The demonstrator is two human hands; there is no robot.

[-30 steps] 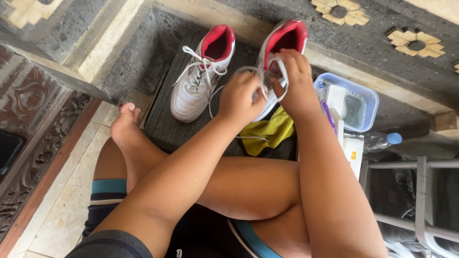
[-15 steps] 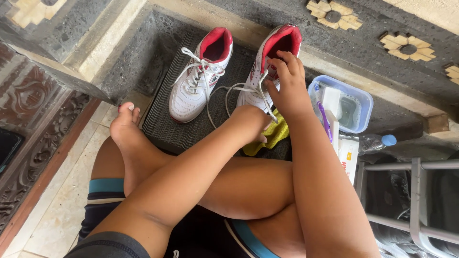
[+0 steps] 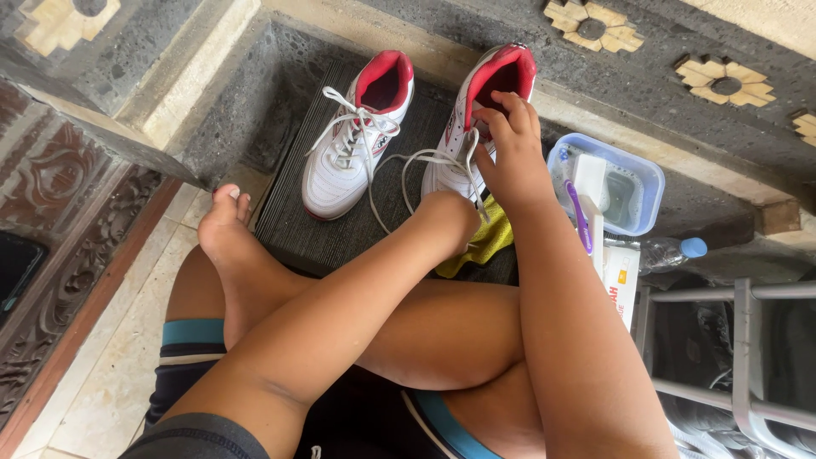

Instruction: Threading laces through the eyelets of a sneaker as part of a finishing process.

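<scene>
Our right hand (image 3: 510, 157) pinches the lace (image 3: 425, 157) at the right shoe (image 3: 489, 102); our left hand (image 3: 450, 223) is fisted, pulling lace below.

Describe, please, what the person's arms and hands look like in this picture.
Both arms are bare to the elbow and beyond, with no sleeves, gloves, watch or rings visible. The left hand and the right hand are uncovered. Dark shorts with teal-blue hem bands are worn.

We hold the right hand (image 3: 508, 157) on the white lace (image 3: 414, 159) at the right shoe (image 3: 480, 119). The left hand (image 3: 449, 223) pulls the lace's lower end above the yellow cloth (image 3: 486, 244). The left shoe (image 3: 357, 136) stands beside it on the dark mat (image 3: 293, 223).
</scene>
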